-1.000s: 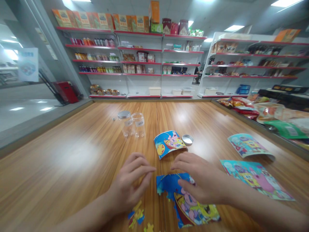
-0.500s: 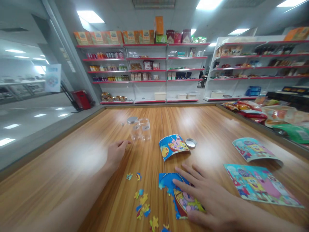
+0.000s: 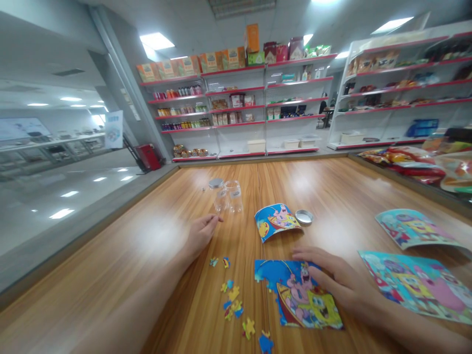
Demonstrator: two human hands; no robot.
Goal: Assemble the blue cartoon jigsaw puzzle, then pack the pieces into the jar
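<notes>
My left hand is stretched out over the wooden table, fingers drawn together near two clear jars; I cannot make out anything in them. My right hand lies flat with fingers spread on the right edge of a partly built cartoon jigsaw. Several loose puzzle pieces are scattered left of the jigsaw. A curled picture card lies beyond it, next to a round metal lid.
Two more cartoon picture sheets lie at the right. Snack bags pile along the table's right edge. Store shelves with goods stand behind the table. A grey floor and a red cart are at the left.
My left hand left the jigsaw and reached forward toward the jars. My right hand slid to the jigsaw's right side. The view swung left and loose pieces came into sight.
</notes>
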